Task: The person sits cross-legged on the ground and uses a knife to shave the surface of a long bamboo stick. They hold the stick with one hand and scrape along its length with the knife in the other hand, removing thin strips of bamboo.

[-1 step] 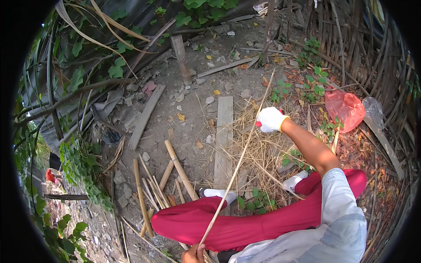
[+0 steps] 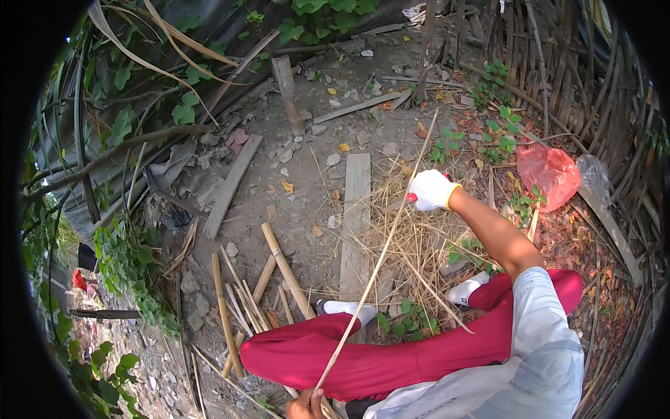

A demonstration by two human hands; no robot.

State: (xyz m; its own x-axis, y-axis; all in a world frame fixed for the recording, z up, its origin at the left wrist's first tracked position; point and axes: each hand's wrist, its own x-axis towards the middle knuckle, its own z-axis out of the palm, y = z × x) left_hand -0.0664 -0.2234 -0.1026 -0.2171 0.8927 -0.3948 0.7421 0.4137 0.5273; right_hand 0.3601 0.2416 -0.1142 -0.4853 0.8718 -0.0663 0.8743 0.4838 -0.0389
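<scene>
A long, thin bamboo strip [image 2: 370, 285] slants across my lap, its far end up past the straw. My bare left hand [image 2: 306, 405] is closed around its near end at the lower edge. My right hand [image 2: 430, 190], in a white glove with a yellow cuff, is closed on a red-handled knife [image 2: 412, 198]. Only bits of red handle show, and a dull grey blade seems to reach across the strip. Beneath that hand lies a heap of straw-coloured bamboo shavings [image 2: 401, 223]. One longer sliver [image 2: 443, 300] stretches toward my right knee.
Cut bamboo pieces [image 2: 287, 269] lie by my left knee. A grey board [image 2: 356, 230] rests on the dirt ahead, another plank [image 2: 234, 185] left of it. A bamboo stump [image 2: 287, 94] stands farther off. A red plastic bag [image 2: 548, 174] sits by the right fence [image 2: 586, 98].
The sliver near my right knee has shifted slightly downward and left. A grey blade now shows left of my gloved hand. Both hands hold nearly the same places.
</scene>
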